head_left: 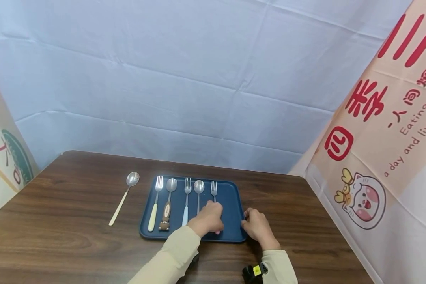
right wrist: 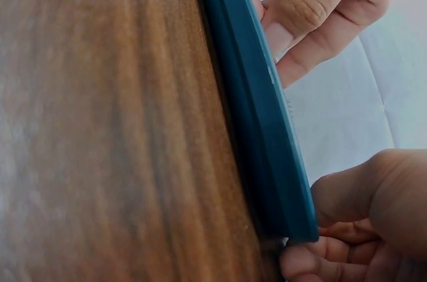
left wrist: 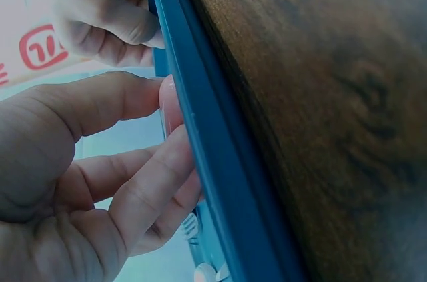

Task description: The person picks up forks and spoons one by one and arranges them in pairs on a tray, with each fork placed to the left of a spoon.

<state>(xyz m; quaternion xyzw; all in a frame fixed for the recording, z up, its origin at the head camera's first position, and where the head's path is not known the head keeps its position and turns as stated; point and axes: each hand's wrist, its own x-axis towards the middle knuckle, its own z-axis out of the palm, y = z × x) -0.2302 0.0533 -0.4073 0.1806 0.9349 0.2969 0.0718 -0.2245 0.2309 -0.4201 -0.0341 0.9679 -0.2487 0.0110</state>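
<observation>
A dark blue tray [head_left: 230, 215] lies on the table, with forks and spoons side by side on it. My left hand [head_left: 209, 218] is over its right half and pinches the pink handle [left wrist: 171, 101] of the rightmost fork [head_left: 214, 188]; the fork's tines point to the far side. At the tray's right edge, my right hand [head_left: 258, 225] grips the rim near the front corner, thumb on top and fingers at the outer side. Left of the pink-handled fork lie a spoon [head_left: 198, 186], partly hidden by my left hand, and a fork with a light blue handle [head_left: 185, 215].
Further left on the tray are a brown bear-handled spoon [head_left: 167, 211] and a fork with a cream handle [head_left: 153, 217]. Off the tray, a cream-handled spoon [head_left: 120, 207] lies on the brown wooden table [head_left: 74, 221]. White cloth [head_left: 163, 79] hangs behind, a printed banner [head_left: 383, 157] at right.
</observation>
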